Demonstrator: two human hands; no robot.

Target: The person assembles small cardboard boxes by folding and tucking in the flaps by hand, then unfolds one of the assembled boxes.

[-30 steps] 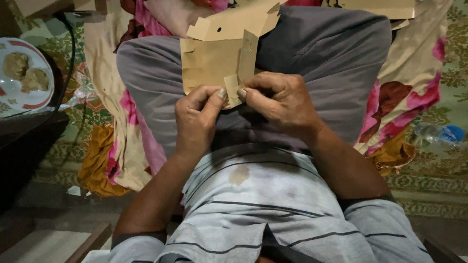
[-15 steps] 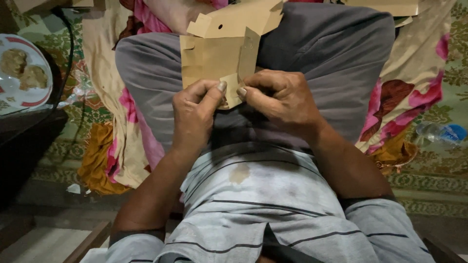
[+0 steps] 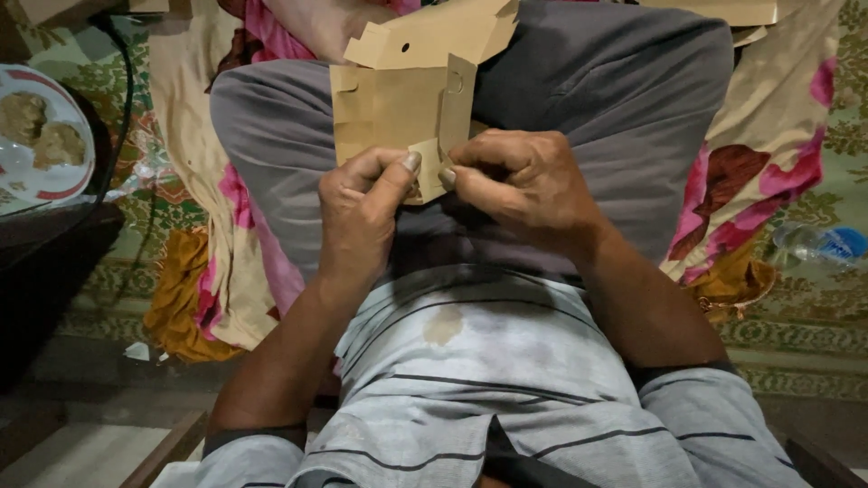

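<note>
A flat brown cardboard cut-out (image 3: 398, 104) with flaps and a small hole lies on my lap, over grey trousers. My left hand (image 3: 362, 212) pinches a small folded tab at its lower edge between thumb and forefinger. My right hand (image 3: 524, 185) grips the same tab from the right, fingers curled tight. Both thumbs meet at the tab. A second cardboard flap (image 3: 443, 32) sticks up behind the first piece.
A white plate with a red rim (image 3: 41, 136) holding brown food rests on a dark table at the left. Flowered cloth (image 3: 759, 181) lies around my legs. A plastic bottle (image 3: 818, 244) lies at the right, and more cardboard (image 3: 723, 11) sits at the top right.
Both hands stay on the cardboard tab; the fingers have shifted only slightly while pressing the fold.
</note>
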